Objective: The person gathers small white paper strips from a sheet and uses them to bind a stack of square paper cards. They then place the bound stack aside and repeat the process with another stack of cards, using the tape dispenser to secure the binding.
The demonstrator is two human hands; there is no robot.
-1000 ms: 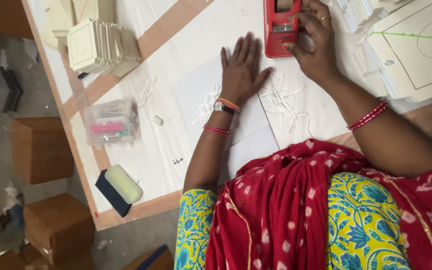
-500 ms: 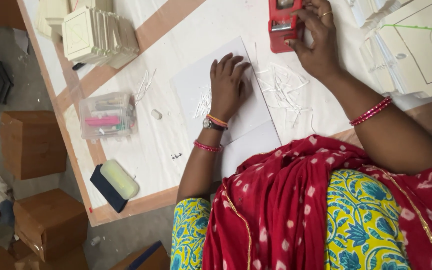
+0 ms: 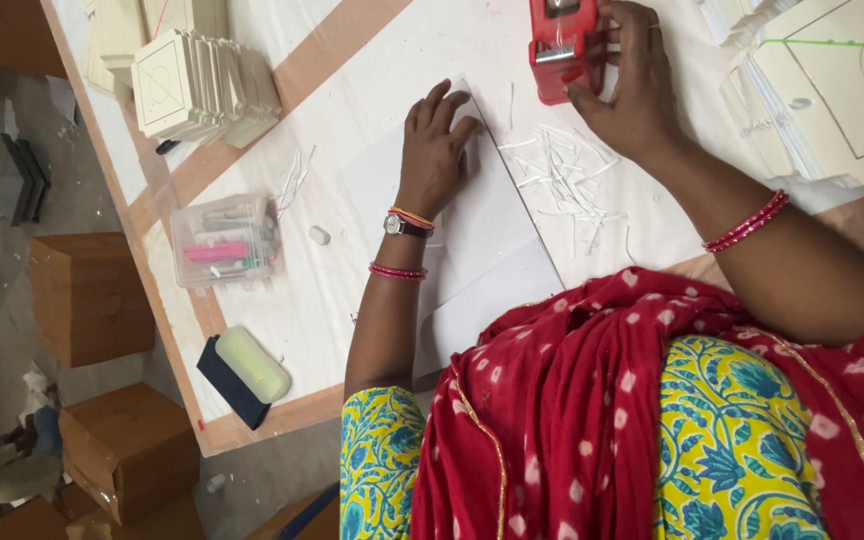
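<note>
My left hand (image 3: 435, 150) lies on a white sheet of card (image 3: 497, 230) on the white table (image 3: 352, 290), its fingers curled over the sheet's far edge. A watch and bangles ring that wrist. My right hand (image 3: 632, 85) grips a red punch-like tool (image 3: 560, 45) standing on the table beyond the sheet. Thin white paper strips (image 3: 562, 170) lie scattered between the two hands, just below the red tool.
A stack of cream cards (image 3: 202, 85) sits at the far left of the table, larger cards with drawn lines (image 3: 837, 95) at the right. A clear plastic box (image 3: 224, 240), a yellow-green case (image 3: 252, 363) on a dark pad, and cardboard boxes (image 3: 92, 295) on the floor.
My left hand has slid left and curled its fingers from flat on the sheet. The view has moved closer; my right hand stays on the red tool.
</note>
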